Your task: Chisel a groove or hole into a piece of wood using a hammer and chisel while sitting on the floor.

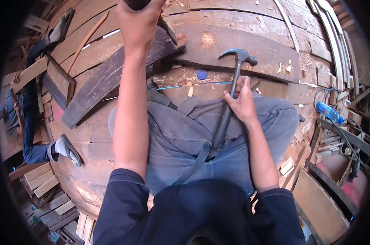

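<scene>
A claw hammer [221, 124] with a dark handle slants up from my lap, its metal head farthest from me. My right hand [243, 101] is closed around the shaft below that head. Raised at the top edge of the view is my left hand [136, 26], its fingers curled round something dark that the frame cuts off. Below and beside that hand lies a dark, weathered plank [91, 90], slanting down to the left. A wide brown board [250, 53] lies on the floor beyond the hammer. In front of my lap sits a round blue cap [201, 74].
At the left, another person [30, 102] sits holding a wooden piece. Wood offcuts [42, 179] are stacked at the lower left. A blue-labelled plastic bottle [330, 113] and cables lie at the right by a wooden frame [336, 192]. Wood chips litter the plank floor.
</scene>
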Demonstrator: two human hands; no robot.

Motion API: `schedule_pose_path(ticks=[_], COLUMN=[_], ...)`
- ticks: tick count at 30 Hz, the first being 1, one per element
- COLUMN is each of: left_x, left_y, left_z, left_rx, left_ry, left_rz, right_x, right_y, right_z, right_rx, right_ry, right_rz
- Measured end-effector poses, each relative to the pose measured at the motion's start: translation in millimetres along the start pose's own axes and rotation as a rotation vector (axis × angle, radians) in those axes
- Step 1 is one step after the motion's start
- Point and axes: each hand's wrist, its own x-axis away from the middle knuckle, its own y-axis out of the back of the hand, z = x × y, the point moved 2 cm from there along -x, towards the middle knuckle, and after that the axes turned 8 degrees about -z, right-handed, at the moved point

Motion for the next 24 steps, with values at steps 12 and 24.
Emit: schedule_pose_path(ticks=[12,24], left_x=[-10.9,-16.2], left_y=[9.0,11.8], left_z=[11.9,11.2], left_rx=[-0.108,-0.001], left_ry=[-0.047,0.058], left_rz=[0.026,0.051], right_x=[-1.1,-3.6], right_y=[20.7,4.4], right_z=[-3.3,-12.3], right_rx=[-0.465,-0.114], right_ry=[-0.296,-0.130], right_rz=[-0.015,-0.036])
